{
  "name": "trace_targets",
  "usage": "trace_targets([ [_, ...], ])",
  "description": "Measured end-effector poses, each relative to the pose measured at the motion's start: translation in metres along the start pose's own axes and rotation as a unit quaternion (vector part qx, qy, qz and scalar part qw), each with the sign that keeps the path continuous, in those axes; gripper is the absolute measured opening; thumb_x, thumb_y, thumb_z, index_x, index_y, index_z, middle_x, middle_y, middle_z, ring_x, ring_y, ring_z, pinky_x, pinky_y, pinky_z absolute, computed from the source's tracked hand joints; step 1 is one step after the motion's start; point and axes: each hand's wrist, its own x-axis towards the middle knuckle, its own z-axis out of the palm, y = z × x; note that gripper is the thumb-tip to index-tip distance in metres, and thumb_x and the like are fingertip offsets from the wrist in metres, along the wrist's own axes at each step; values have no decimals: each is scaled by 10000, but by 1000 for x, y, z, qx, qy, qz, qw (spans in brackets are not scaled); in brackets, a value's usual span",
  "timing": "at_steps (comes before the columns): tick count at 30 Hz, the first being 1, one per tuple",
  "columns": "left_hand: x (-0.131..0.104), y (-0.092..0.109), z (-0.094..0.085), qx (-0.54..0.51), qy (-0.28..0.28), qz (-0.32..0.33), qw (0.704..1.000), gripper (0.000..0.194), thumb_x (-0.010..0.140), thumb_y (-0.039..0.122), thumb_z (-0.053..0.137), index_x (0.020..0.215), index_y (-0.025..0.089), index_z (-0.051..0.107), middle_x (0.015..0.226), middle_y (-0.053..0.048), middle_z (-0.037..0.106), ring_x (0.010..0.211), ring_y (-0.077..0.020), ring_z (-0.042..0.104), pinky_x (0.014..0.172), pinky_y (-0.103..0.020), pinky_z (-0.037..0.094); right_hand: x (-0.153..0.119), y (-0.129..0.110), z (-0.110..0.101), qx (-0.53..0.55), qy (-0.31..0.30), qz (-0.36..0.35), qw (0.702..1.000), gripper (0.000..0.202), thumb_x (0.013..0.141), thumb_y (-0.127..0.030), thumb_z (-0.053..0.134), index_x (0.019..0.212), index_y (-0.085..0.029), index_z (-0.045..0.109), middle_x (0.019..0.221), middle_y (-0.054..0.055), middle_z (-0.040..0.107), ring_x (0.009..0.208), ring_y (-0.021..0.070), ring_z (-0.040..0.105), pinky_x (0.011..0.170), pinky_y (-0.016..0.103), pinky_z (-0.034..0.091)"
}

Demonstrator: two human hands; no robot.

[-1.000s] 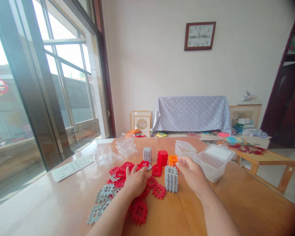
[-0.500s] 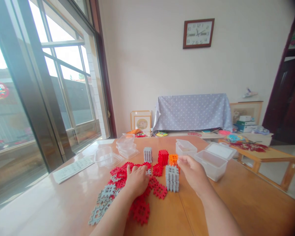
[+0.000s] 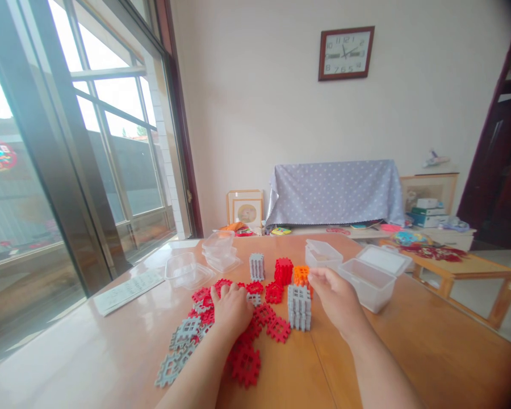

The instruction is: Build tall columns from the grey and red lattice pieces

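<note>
My left hand (image 3: pixel 232 309) lies over a loose pile of red notched plastic building squares (image 3: pixel 246 363), fingers apart and bent down onto the pieces. Grey squares (image 3: pixel 187 329) of the same kind lie at the pile's left side. My right hand (image 3: pixel 334 295) is closed, with its thumb and fingertips at the right edge of a stack of orange squares (image 3: pixel 301 275). In front of the orange pieces stands an upright stack of grey squares (image 3: pixel 299 307). A red stack (image 3: pixel 283 271) stands to their left, and a smaller grey stack (image 3: pixel 257 267) farther left.
Clear plastic containers (image 3: pixel 181 270) stand at the table's back left beside a printed sheet (image 3: pixel 128 291). Two translucent boxes stand at the right, the nearer one (image 3: pixel 368 284) with its lid open. A low wooden table (image 3: pixel 468 270) is beyond the right edge.
My left hand has shifted slightly left over the pile, uncovering a grey square to its right. The right hand stays at the orange stack. The view has tilted a little.
</note>
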Motion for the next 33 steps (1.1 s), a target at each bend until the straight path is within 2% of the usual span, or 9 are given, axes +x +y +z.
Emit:
trace_targets([
  [6, 2, -5, 8, -1, -10, -18, 1000, 383, 854, 434, 478, 1057, 213, 716, 1387, -157, 550, 1416, -431, 291, 1128, -721, 39, -1, 3, 2, 3, -13, -1, 1000, 394, 838, -519, 627, 1086, -221, 698, 1174, 95, 736, 1124, 289, 668, 982, 421, 512],
  [11, 5, -10, 16, -23, -34, -16, 999, 406, 848, 422, 485, 1151, 240, 685, 1498, -120, 476, 1460, -453, 207, 1100, -766, 7, 0, 6, 2, -5, -12, -4, 1000, 406, 830, -521, 634, 1090, -218, 706, 1169, 94, 739, 1115, 297, 669, 978, 430, 511],
  [16, 6, -10, 14, -43, -45, -14, 998, 368, 821, 353, 518, 1144, 254, 666, 1508, -92, 471, 1472, -449, 179, 1094, -776, 9, 0, 4, 3, -6, -15, 4, 1000, 422, 824, -545, 631, 1086, -223, 707, 1162, 89, 743, 1121, 299, 669, 988, 428, 505],
  [22, 4, -8, 12, -52, -32, -7, 998, 350, 817, 296, 509, 1135, 250, 647, 1370, -108, 593, 1442, -416, 264, 1102, -766, 14, -2, 3, 3, -8, -17, 4, 1000, 423, 819, -537, 635, 1095, -224, 706, 1168, 97, 739, 1119, 304, 669, 986, 439, 507],
  [27, 4, -10, 16, -48, -54, -5, 997, 375, 826, 335, 497, 1156, 255, 656, 1495, -91, 488, 1469, -445, 197, 1090, -777, 3, 0, 5, 3, -16, -10, 5, 1000, 417, 818, -545, 633, 1076, -227, 713, 1149, 88, 748, 1117, 303, 671, 986, 437, 504],
  [30, 5, -11, 15, -50, -59, -18, 997, 442, 806, 375, 526, 1213, 230, 622, 1541, -120, 423, 1490, -450, 129, 1105, -758, 20, -1, 4, 4, -20, -10, 7, 1000, 412, 823, -540, 630, 1081, -230, 711, 1153, 86, 746, 1121, 300, 668, 991, 440, 499],
  [33, 6, -11, 12, -54, -47, -34, 997, 468, 768, 366, 563, 1202, 196, 597, 1485, -166, 466, 1477, -443, 165, 1104, -751, 52, -1, 3, 4, -16, -10, 3, 1000, 417, 818, -540, 636, 1082, -226, 712, 1150, 93, 746, 1114, 301, 671, 989, 440, 501],
])
